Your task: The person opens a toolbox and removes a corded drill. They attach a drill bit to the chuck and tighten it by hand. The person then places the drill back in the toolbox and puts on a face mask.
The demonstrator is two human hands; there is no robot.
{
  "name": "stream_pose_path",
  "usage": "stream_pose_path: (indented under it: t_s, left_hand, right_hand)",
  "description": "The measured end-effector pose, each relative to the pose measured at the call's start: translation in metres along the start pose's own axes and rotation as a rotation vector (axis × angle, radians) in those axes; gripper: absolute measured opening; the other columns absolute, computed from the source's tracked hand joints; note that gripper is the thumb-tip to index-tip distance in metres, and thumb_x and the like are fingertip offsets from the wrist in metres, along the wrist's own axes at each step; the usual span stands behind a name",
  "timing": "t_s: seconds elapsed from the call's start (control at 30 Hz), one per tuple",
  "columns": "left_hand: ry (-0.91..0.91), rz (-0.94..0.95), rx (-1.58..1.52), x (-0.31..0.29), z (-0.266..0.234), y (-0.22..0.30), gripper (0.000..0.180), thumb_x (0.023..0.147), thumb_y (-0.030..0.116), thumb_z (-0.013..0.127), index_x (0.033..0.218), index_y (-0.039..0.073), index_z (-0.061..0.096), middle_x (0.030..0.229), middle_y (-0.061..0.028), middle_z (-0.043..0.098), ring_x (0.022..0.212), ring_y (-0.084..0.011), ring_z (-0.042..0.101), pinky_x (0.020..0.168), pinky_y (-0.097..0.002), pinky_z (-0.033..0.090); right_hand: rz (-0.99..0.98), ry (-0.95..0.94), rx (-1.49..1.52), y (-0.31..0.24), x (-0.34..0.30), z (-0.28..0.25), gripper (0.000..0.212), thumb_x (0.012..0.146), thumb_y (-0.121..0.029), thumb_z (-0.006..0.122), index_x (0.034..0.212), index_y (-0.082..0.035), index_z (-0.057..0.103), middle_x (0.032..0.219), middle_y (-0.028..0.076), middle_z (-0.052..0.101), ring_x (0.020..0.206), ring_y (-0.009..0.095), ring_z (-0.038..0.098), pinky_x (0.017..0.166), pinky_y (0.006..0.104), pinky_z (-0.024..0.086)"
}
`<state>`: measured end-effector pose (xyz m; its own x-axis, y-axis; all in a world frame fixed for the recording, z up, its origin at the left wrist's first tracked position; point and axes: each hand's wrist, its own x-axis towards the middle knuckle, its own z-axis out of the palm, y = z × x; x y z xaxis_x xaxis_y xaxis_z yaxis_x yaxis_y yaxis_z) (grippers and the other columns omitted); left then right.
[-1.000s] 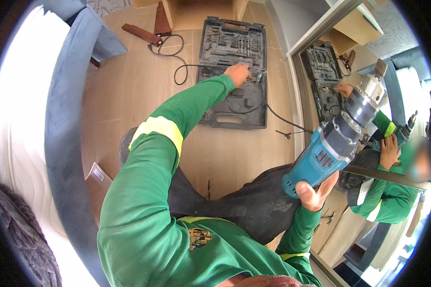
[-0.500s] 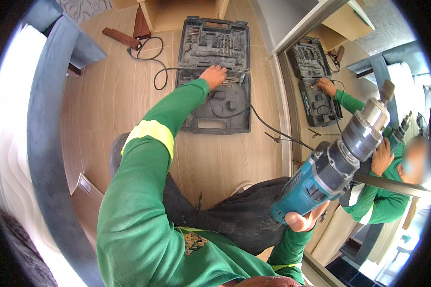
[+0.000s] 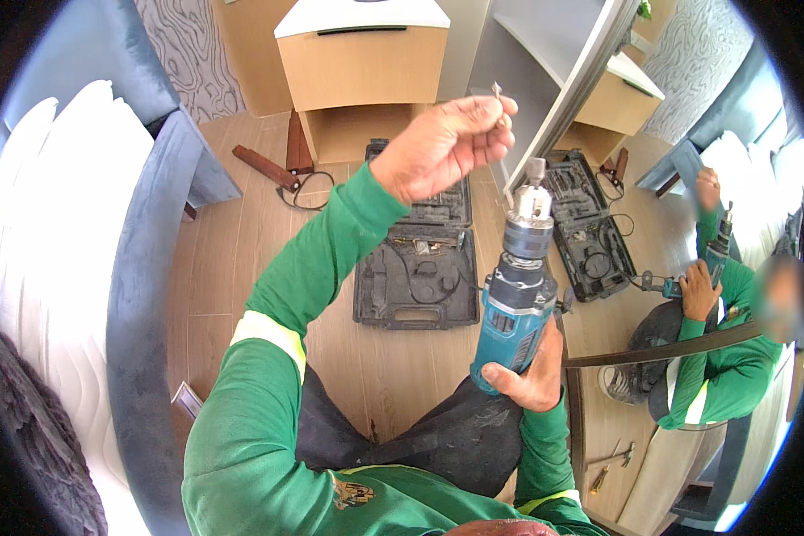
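Note:
My left hand (image 3: 447,147) is raised in front of me, thumb and fingers pinched on a thin metal drill bit (image 3: 497,90). The bit's tip sticks up past the fingertips. Below and to the right, my right hand (image 3: 538,366) grips the body of a teal and black power drill (image 3: 514,326). The drill points up, its silver chuck (image 3: 531,207) holding a short, wide, brownish bit (image 3: 536,170). Past my left forearm, an open black tool case (image 3: 415,299) lies on the floor, with its lid partly hidden by that hand.
A wooden bedside cabinet (image 3: 366,67) stands ahead. Brown wooden pieces (image 3: 266,167) lie beside a black cable (image 3: 308,192). The blue bed frame (image 3: 143,295) runs along my left. A mirror (image 3: 679,295) on the right reflects me and the case. A screwdriver (image 3: 598,480) appears at lower right.
My left hand has come up out of the case with a drill bit. The drill in my right hand has swung left and upright. The view has tilted up, showing more of the cabinet.

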<state>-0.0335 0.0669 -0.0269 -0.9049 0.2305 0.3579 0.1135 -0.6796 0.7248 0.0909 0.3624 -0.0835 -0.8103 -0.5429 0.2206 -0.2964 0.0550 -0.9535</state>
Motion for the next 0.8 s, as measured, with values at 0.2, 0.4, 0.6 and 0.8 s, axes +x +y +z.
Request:
stream_pose_path:
  t_s: [0.2,0.4,0.6,0.8]
  left_hand:
    - [0.007,0.035,-0.030,-0.031,0.032,-0.007,0.034,0.109,0.025,0.062,0.134,0.001,0.062,0.106,-0.0025,0.067,0.103,-0.0155,0.070,0.094,-0.0315,0.060]
    - [0.011,0.149,0.146,-0.031,0.037,-0.007,0.030,0.109,0.022,0.063,0.133,0.003,0.064,0.109,-0.0041,0.068,0.105,-0.0190,0.072,0.094,-0.0323,0.061]
    - [0.015,0.150,0.096,-0.030,0.043,-0.006,0.030,0.109,0.022,0.062,0.133,0.002,0.064,0.107,-0.0035,0.069,0.106,-0.0190,0.072,0.094,-0.0333,0.061]
    - [-0.010,0.140,0.077,-0.032,0.043,-0.004,0.029,0.110,0.021,0.061,0.130,0.001,0.064,0.107,-0.0047,0.069,0.107,-0.0198,0.073,0.095,-0.0344,0.061]
  right_hand:
    - [-0.045,-0.029,-0.058,0.000,-0.001,0.012,0.089,0.072,-0.044,0.090,0.139,0.003,0.053,0.119,0.015,0.071,0.107,0.026,0.069,0.098,0.0401,0.053]
    - [-0.056,0.004,-0.096,0.000,-0.005,0.011,0.090,0.073,-0.046,0.090,0.138,0.003,0.054,0.118,0.015,0.071,0.107,0.026,0.068,0.098,0.0406,0.053]
    - [-0.028,-0.006,-0.053,0.001,-0.002,0.010,0.088,0.074,-0.044,0.090,0.138,0.003,0.054,0.118,0.014,0.071,0.107,0.026,0.068,0.099,0.0404,0.052]
    - [-0.008,-0.033,-0.104,0.000,-0.004,0.010,0.089,0.074,-0.045,0.090,0.138,0.004,0.053,0.120,0.015,0.070,0.109,0.026,0.068,0.099,0.0405,0.052]
